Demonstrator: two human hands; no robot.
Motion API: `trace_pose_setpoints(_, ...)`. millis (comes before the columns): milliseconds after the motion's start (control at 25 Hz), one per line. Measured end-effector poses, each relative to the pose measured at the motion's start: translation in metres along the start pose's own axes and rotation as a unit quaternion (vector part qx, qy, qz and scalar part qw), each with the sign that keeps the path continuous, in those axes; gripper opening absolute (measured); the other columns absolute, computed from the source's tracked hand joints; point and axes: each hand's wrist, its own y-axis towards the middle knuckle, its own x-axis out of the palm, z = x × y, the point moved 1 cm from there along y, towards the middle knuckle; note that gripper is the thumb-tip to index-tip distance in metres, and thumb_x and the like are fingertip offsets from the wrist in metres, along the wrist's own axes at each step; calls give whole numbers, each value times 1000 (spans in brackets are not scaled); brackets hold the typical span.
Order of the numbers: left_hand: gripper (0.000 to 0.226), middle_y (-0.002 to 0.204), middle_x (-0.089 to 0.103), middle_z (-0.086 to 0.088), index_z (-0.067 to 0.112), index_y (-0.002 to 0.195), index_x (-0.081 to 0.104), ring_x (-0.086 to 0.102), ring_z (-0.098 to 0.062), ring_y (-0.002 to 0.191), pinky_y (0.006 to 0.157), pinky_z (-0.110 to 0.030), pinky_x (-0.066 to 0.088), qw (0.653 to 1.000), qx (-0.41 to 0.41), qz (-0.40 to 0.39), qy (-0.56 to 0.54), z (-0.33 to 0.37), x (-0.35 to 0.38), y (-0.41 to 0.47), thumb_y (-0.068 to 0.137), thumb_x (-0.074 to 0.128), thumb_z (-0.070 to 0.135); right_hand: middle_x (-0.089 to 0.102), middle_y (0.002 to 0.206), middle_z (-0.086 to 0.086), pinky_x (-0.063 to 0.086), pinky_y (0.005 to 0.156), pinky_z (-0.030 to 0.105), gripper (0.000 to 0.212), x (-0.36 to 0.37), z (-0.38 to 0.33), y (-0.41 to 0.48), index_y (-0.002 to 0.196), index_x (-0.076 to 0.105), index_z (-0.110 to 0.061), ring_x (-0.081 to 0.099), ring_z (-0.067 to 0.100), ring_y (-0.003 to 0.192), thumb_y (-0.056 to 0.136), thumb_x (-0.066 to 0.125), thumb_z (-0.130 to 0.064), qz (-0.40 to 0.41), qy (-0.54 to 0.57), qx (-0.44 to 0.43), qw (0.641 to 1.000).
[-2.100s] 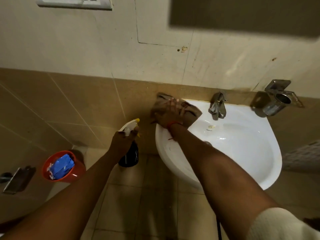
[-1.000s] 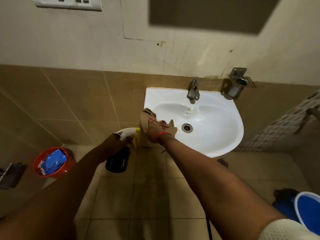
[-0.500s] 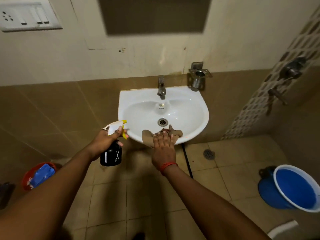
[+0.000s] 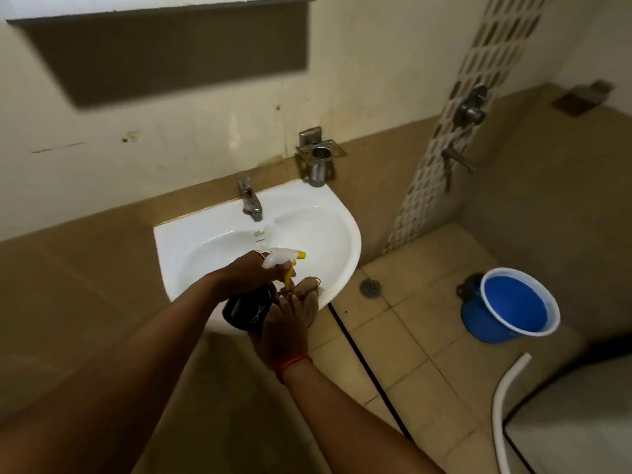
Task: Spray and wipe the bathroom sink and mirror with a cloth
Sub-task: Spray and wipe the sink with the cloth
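A white sink (image 4: pixel 212 241) hangs on the brown tiled wall, with a chrome tap (image 4: pixel 249 200) at its back. My left hand (image 4: pixel 246 275) grips a black spray bottle (image 4: pixel 248 307) with a white and yellow trigger head, held over the sink's front rim. My right hand (image 4: pixel 284 323) presses a tan cloth (image 4: pixel 307 295) on the front rim, right beside the bottle. A dark mirror (image 4: pixel 171 49) is on the wall above, blurred.
A metal cup holder (image 4: pixel 319 159) is fixed to the wall right of the tap. A blue bucket (image 4: pixel 513 306) stands on the floor at right, near a floor drain (image 4: pixel 370 287). A white hose (image 4: pixel 502 405) curves at lower right. Shower valves (image 4: pixel 472 111) sit on the right wall.
My left hand has brought the spray bottle from left of the sink to over its front rim, close to the cloth. My right hand and cloth stay on the front rim. The view has shifted left.
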Motion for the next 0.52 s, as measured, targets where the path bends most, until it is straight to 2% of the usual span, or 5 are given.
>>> trace_pose_setpoints(120, 21, 82, 73, 3, 27, 87, 69, 73, -9, 68, 68, -27, 59, 999, 32, -3, -1, 4, -2, 23, 102, 54, 29, 37, 159, 8, 6, 123, 50, 57, 1, 13, -5, 145, 51, -18, 24, 28, 152, 98, 37, -47, 20, 13, 88, 996)
trace_pose_setpoints(200, 20, 81, 71, -1, 20, 91, 68, 71, -10, 63, 59, -20, 58, 998, 46, 31, -16, 2, -9, 39, 102, 53, 26, 2, 169, 5, 1, 125, 46, 74, 8, 12, -4, 160, 15, -14, -1, 22, 157, 97, 42, -44, 62, 72, 210, 973)
trace_pose_setpoints(280, 23, 89, 72, -4, 9, 108, 67, 71, -9, 67, 57, -14, 56, 996, 56, 60, -21, -3, -16, 61, 103, 51, 25, -11, 168, 5, 7, 128, 37, 85, 8, 2, 12, 160, 0, -10, -10, 22, 156, 96, 54, -26, 130, 173, 322, 922)
trace_pose_setpoints(400, 32, 98, 73, -10, 1, 112, 67, 71, -14, 75, 57, -11, 54, 996, 50, 68, -13, -10, -25, 91, 103, 50, 26, -5, 169, 10, 10, 123, 23, 89, 4, 5, 45, 159, 0, -7, -3, 20, 155, 94, 60, -5, 227, 327, 478, 783)
trace_pose_setpoints(520, 31, 100, 71, -7, 0, 116, 65, 71, 2, 72, 56, -8, 52, 995, 53, 73, -31, -14, -24, 98, 104, 50, 24, 45, 148, 13, 42, 114, 45, 80, -11, 44, 55, 154, 27, -8, 42, 25, 140, 87, 71, -5, 260, 391, 529, 707)
